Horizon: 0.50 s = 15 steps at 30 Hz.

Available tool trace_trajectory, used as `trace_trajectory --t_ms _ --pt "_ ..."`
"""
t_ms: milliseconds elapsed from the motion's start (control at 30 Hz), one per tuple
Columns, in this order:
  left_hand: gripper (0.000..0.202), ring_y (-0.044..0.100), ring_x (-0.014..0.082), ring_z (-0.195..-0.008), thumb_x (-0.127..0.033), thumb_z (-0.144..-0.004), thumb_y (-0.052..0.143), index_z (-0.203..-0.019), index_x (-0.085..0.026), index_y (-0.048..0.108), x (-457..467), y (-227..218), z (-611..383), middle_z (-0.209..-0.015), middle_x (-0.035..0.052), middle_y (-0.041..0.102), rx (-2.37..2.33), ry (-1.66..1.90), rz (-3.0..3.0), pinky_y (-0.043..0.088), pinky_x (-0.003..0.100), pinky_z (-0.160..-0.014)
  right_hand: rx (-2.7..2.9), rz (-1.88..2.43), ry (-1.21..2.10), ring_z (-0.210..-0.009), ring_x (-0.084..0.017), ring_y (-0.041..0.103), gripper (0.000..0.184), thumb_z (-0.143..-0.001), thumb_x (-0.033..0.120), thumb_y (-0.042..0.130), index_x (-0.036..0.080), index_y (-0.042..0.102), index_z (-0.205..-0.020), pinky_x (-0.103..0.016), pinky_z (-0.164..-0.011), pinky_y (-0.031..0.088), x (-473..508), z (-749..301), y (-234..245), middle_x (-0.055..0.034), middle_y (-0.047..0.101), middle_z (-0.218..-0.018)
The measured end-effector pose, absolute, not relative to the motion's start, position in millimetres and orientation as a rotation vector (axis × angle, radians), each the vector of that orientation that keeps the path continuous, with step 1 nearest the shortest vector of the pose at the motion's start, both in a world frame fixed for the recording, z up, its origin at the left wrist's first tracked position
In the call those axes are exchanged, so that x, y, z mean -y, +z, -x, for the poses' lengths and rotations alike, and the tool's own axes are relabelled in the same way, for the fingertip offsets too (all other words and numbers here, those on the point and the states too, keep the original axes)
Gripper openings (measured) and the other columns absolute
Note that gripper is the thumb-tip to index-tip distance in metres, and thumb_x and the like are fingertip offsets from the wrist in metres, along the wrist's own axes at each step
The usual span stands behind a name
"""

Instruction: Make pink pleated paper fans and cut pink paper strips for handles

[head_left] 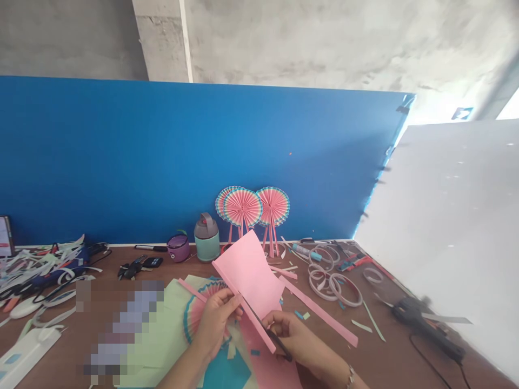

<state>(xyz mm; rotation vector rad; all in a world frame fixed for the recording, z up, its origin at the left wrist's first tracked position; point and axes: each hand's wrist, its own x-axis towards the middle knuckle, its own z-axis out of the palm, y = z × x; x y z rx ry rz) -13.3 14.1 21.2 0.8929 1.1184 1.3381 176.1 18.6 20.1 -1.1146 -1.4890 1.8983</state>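
Observation:
A sheet of pink paper (253,267) is raised above the table, pinched at its near edge by my left hand (217,321). My right hand (294,337) is closed round dark-handled scissors (280,346). Their blades lie along the paper, beside a narrow pink strip at its near edge. Under my left hand is a pleated pink paper fan (199,312) with a teal rim, partly covered. Pale green sheets (160,340) and teal paper (227,370) lie beneath. A long pink strip (320,310) rests on the table to the right.
Several finished fans (243,207) lean on the blue partition (121,162). Beside them stand a teal bottle (206,240) and a purple container (178,248). Tape rolls (345,289) and a glue gun (427,327) lie right. Paper scraps (40,265) and a power strip (30,351) are left.

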Motion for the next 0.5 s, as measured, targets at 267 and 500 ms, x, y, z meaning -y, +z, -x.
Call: trace_trajectory --t_ms 267,500 --pt "0.030 0.051 0.0099 -0.050 -0.041 -0.061 0.074 -0.073 -0.015 0.065 -14 23 13 -0.059 -0.0016 0.059 -1.100 1.351 -0.854 0.042 0.020 -0.050 1.452 1.094 1.904 -0.034 -0.002 0.038 0.025 -0.052 0.011 0.055 0.016 0.057 -0.076 -0.015 -0.039 0.031 -19 -177 17 0.0112 0.050 -0.046" --pt "0.030 0.051 0.0083 -0.049 -0.045 -0.066 0.070 -0.071 -0.016 0.062 -19 13 20 -0.055 -0.0021 0.059 -1.157 1.421 -0.780 0.039 0.018 -0.048 1.467 1.052 1.915 -0.033 -0.003 0.037 0.027 -0.051 0.011 0.052 0.016 0.057 -0.077 -0.015 -0.037 0.029 -22 -177 10 0.0118 0.049 -0.043"
